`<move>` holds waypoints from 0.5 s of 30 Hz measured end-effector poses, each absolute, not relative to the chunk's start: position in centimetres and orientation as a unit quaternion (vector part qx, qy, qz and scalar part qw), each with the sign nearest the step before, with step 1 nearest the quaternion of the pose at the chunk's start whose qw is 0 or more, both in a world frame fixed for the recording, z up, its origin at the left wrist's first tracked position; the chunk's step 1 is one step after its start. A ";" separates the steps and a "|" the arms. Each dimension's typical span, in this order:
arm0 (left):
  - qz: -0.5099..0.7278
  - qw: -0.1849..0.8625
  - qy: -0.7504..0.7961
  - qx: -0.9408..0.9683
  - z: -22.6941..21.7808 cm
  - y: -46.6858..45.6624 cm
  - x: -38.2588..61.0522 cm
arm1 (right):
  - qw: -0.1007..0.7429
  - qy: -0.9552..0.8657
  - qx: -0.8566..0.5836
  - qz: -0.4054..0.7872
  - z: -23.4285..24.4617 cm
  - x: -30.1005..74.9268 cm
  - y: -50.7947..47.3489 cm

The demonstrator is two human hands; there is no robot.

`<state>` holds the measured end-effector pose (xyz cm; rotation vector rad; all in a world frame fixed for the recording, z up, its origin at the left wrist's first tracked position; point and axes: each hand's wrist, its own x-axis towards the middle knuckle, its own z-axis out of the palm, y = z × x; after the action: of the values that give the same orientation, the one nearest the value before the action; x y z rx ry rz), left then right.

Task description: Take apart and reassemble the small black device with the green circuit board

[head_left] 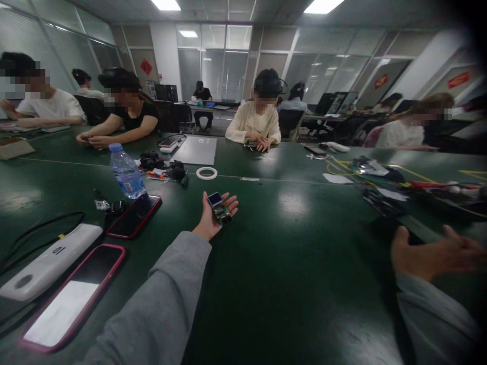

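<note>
A small green circuit board [221,213] with a little dark screen [215,198] at its upper end lies across the upturned palm of my left hand [208,223]. The thumb rests along its side, and the fingers stretch out beneath it. At the far right, my right hand [422,257] is smeared by motion, its thumb raised. A dark flat piece [414,229] with a pale, glossy face shows just behind that hand. Whether the fingers touch it, I cannot make out.
To the left are a water bottle [127,172], a red-edged phone [137,217], a pink-cased phone [76,294] and a white device [53,258]. Farther back are a tape roll [206,173], a silver laptop [197,150] and tangled wires [342,167]. Several people sit around.
</note>
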<state>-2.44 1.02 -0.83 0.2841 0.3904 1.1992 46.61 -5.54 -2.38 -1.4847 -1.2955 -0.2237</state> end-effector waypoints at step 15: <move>0.544 0.806 0.170 0.157 -1.8 0.9 -2.7 | 0.306 -0.874 -0.364 -0.100 -0.2 5.6 -5.2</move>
<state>-2.70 0.92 -1.75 0.3352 0.3647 1.1652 5.60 -5.18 -0.19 -0.9628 -2.3129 -0.2650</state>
